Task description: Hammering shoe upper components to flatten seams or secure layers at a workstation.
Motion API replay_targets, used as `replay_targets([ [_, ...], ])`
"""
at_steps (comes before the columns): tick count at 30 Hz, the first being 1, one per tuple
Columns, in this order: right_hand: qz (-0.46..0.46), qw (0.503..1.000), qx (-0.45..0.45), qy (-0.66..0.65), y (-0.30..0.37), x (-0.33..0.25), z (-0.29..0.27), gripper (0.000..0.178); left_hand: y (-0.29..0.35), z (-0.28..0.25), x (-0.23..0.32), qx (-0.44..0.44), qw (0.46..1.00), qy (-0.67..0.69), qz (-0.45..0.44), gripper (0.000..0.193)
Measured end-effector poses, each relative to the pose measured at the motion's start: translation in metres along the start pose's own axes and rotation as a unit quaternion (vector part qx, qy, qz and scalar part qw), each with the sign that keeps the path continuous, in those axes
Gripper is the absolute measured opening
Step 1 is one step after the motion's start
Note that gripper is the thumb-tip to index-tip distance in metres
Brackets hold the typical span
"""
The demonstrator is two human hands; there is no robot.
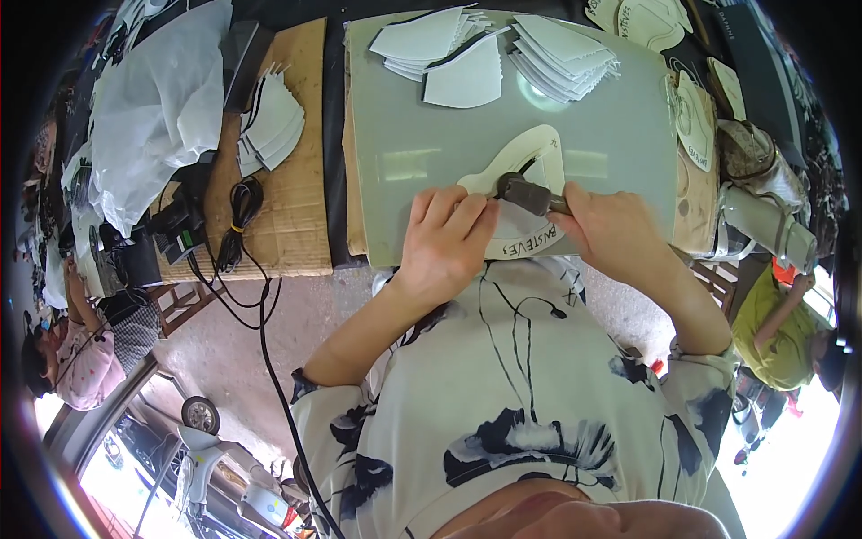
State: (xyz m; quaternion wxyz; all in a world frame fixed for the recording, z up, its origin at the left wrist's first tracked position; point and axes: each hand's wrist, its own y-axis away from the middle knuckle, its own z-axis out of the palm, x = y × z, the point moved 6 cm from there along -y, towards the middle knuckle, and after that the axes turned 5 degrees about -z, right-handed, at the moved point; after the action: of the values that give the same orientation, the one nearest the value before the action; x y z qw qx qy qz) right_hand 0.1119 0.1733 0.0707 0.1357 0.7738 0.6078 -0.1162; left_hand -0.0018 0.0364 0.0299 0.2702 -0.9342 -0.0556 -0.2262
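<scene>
In my right hand [615, 229] is a hammer [528, 193], its dark head low over a cream card pattern piece [530, 151] with hand lettering. Short of the hammer head, my left hand [447, 235] bends its fingers down onto the pattern's left side. Its fingertips are pressed together there, and whatever they pinch is hidden. A dark strip or slot shows on the pattern just beyond the hammer head. Both hands work at the near part of a smooth grey-green board [404, 135].
White cut pieces with dark edges [462, 76] and a fanned white stack [561, 58] lie at the board's far side. Leftward are cardboard [296, 216], more white pieces [274, 126], a plastic bag [162, 108] and a coiled black cable [244, 207]. Two other people sit at either side.
</scene>
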Motion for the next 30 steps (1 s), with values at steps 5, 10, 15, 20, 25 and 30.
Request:
replay_targets([
  [5, 0.009, 0.999, -0.009, -0.033, -0.003, 0.002, -0.001, 0.032, 0.002, 0.002, 0.0, -0.002, 1.0, -0.004, 0.009, 0.026],
  [10, 0.003, 0.997, -0.072, -0.009, -0.003, 0.006, 0.009, 0.032, 0.001, -0.003, -0.007, -0.003, 1.0, 0.028, -0.015, 0.028],
  [15, -0.02, 0.997, -0.074, 0.024, -0.005, 0.0, 0.008, 0.032, 0.004, -0.004, -0.005, -0.012, 0.999, 0.031, 0.003, 0.027],
  [20, -0.019, 0.999, -0.017, -0.026, -0.008, -0.002, -0.003, 0.032, 0.006, -0.003, -0.007, -0.026, 0.999, 0.032, 0.009, 0.024],
  [25, -0.021, 0.995, -0.094, -0.004, -0.005, 0.005, 0.02, 0.032, 0.006, -0.011, -0.008, -0.011, 0.999, 0.024, 0.019, 0.027],
  [30, -0.037, 0.995, -0.093, -0.005, -0.007, 0.005, 0.017, 0.032, 0.006, -0.013, -0.007, -0.004, 1.0, 0.017, 0.006, 0.029],
])
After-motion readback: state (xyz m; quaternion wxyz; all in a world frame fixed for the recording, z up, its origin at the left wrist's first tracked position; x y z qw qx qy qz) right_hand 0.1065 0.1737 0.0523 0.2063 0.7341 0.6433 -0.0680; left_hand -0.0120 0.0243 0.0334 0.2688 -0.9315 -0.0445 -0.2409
